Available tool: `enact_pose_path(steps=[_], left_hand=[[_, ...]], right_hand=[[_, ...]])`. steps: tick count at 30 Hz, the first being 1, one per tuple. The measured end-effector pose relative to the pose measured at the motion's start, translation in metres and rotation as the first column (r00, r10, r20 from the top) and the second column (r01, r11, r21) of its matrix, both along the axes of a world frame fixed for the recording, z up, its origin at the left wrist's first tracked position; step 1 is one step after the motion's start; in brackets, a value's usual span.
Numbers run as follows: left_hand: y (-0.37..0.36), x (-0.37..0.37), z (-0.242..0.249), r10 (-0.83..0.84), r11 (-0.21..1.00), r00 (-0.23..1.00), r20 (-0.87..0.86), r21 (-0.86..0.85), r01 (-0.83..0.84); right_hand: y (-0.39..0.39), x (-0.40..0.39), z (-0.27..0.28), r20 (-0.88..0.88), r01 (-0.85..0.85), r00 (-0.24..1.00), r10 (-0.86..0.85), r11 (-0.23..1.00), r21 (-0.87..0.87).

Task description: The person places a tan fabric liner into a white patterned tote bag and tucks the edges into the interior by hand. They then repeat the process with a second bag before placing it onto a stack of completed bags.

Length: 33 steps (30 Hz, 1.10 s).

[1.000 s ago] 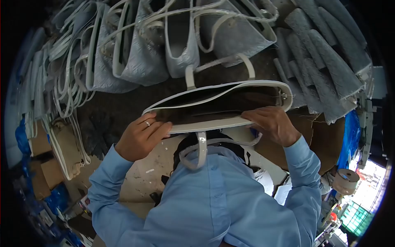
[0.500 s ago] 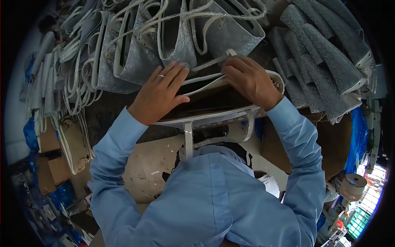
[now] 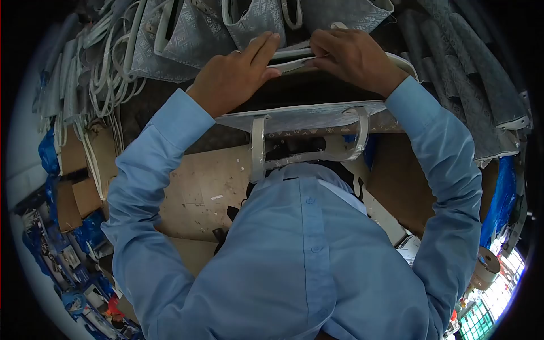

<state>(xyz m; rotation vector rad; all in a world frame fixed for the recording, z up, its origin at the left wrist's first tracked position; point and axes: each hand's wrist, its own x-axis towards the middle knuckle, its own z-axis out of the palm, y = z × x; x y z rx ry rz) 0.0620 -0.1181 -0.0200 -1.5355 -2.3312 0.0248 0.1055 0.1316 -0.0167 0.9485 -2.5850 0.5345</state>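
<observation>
A grey patterned bag (image 3: 317,118) with white edging lies open-mouthed before me, one strap loop hanging towards my body. My left hand (image 3: 232,73) is at the left part of its far rim, thumb below and fingers above, with the rim between them. On the right, my right hand (image 3: 354,59) pinches the same far rim, fingers curled over it. A zip edge shows between the two hands. The inside of the bag is dark.
More grey bags (image 3: 192,42) stand behind. White straps (image 3: 107,79) hang at the left, and grey folded pieces (image 3: 476,68) are stacked at the right. Cardboard (image 3: 396,175) and blue plastic (image 3: 501,192) are at the lower right.
The view has shifted, so bag and hands sit higher in the frame. My left hand's fingers have drawn together at the rim. My right hand still pinches the rim.
</observation>
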Motion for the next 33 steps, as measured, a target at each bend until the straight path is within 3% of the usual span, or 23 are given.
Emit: enact_pose_path(steps=[4, 6, 12, 15, 18, 20, 21, 23, 24, 26, 27, 29, 30, 32, 33], left_hand=[[-0.004, -0.004, -0.007, -0.001, 0.999, 1.000, 0.013, 0.045, 0.000], [-0.002, -0.005, -0.009, 0.003, 0.998, 1.000, 0.019, 0.058, -0.004], [-0.001, -0.007, -0.005, -0.019, 0.995, 0.999, -0.037, 0.093, 0.022], [-0.004, -0.005, -0.002, 0.095, 0.993, 0.995, 0.012, 0.070, -0.096], [-0.024, -0.010, -0.004, 0.061, 0.989, 0.992, 0.111, 0.130, -0.075], [-0.040, -0.012, 0.000, 0.332, 0.942, 0.877, 0.346, -0.067, -0.330], [-0.043, -0.014, -0.002, 0.336, 0.940, 0.877, 0.342, -0.066, -0.335], [-0.051, -0.019, -0.006, 0.077, 0.967, 0.825, 0.560, 0.161, -0.200], [-0.054, -0.020, 0.001, 0.081, 0.965, 0.826, 0.557, 0.164, -0.205], [-0.060, -0.018, 0.016, 0.278, 0.936, 0.580, 0.766, -0.082, -0.341], [-0.062, -0.018, 0.016, 0.281, 0.934, 0.582, 0.763, -0.078, -0.349], [-0.066, -0.018, 0.011, 0.232, 0.912, 0.381, 0.895, -0.063, -0.405], [-0.071, -0.019, 0.009, 0.233, 0.909, 0.395, 0.888, -0.055, -0.413], [-0.080, -0.019, 0.000, -0.097, 0.847, 0.013, 0.995, 0.090, -0.524], [-0.079, -0.016, -0.001, -0.159, 0.829, -0.033, 0.987, 0.115, -0.547]], right_hand=[[0.000, -0.004, -0.005, 0.103, 0.039, 0.994, -0.037, 0.999, -0.020], [-0.001, -0.007, -0.009, 0.013, 0.060, 0.998, -0.059, 0.995, -0.077], [-0.003, -0.005, -0.011, 0.007, 0.101, 0.995, -0.101, 0.993, -0.052], [-0.003, -0.002, -0.010, 0.035, 0.095, 0.995, -0.092, 0.990, -0.104], [-0.001, -0.003, -0.014, 0.033, 0.079, 0.997, -0.074, 0.977, -0.198], [0.001, -0.005, -0.012, -0.013, 0.022, 1.000, -0.024, 0.984, -0.175], [0.003, -0.006, -0.011, -0.056, -0.038, 0.998, 0.031, 0.989, -0.144], [0.007, -0.004, -0.008, 0.003, -0.006, 1.000, 0.006, 0.990, -0.144], [0.008, -0.003, -0.007, 0.063, 0.037, 0.998, -0.028, 0.989, -0.141], [0.009, -0.002, -0.006, 0.070, 0.027, 0.997, -0.016, 0.987, -0.161], [0.008, -0.003, -0.006, 0.072, 0.027, 0.997, -0.013, 0.982, -0.186], [0.007, 0.000, -0.002, 0.063, 0.028, 0.998, -0.016, 0.982, -0.189], [0.006, 0.001, 0.000, 0.059, 0.043, 0.998, -0.032, 0.980, -0.194], [0.002, 0.004, 0.004, 0.062, 0.061, 0.997, -0.050, 0.981, -0.187], [0.001, 0.004, 0.004, 0.083, 0.086, 0.994, -0.072, 0.980, -0.179]])
